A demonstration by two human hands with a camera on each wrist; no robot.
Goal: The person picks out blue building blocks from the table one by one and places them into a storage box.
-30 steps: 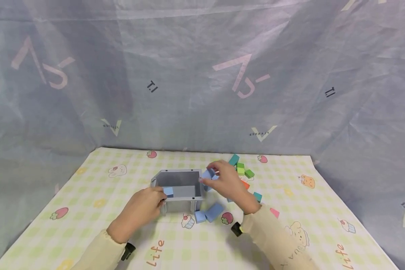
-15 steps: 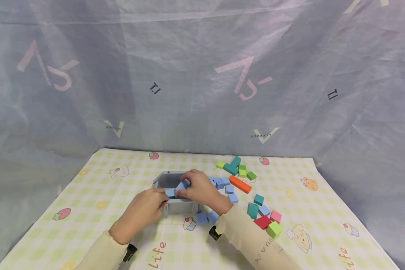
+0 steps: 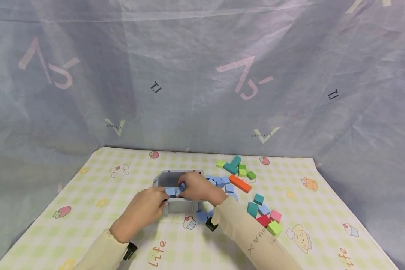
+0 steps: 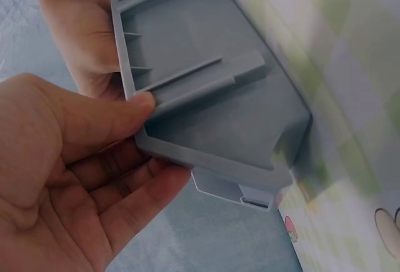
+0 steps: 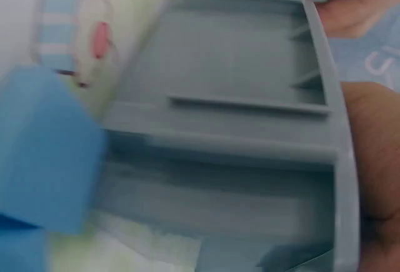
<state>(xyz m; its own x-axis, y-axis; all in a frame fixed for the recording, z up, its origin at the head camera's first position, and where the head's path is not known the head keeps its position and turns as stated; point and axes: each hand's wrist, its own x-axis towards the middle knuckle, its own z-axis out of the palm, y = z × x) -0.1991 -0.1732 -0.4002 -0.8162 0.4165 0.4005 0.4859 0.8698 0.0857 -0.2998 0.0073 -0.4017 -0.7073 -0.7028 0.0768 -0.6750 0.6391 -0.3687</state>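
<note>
A grey plastic bin (image 3: pixel 182 207) stands on the table, its open top towards me. My left hand (image 3: pixel 143 208) pinches its near left corner; in the left wrist view the thumb (image 4: pixel 142 102) presses the outer wall while the fingers lie under the rim. My right hand (image 3: pixel 198 186) reaches over the near rim into the bin, thumb and fingers pinching a tilted blue block (image 3: pixel 180 189). Another light blue block (image 3: pixel 170 192) sits inside, beside my left fingertips. In the right wrist view, the bin wall (image 5: pixel 231 65) hides most of my right hand (image 5: pixel 378 153).
Several blue blocks (image 3: pixel 219 182) lie right of the bin, and a blue block (image 3: pixel 201 217) sits by its near right corner. Further right are an orange bar (image 3: pixel 240 184), teal blocks (image 3: pixel 252 209), a red block (image 3: pixel 264 221), a pink block (image 3: pixel 275 216) and green blocks (image 3: pixel 274 228).
My right hand, at the loose blue blocks right of the bin a second ago, has moved left with a blue block and down into the bin. My left hand keeps its hold on the corner.
</note>
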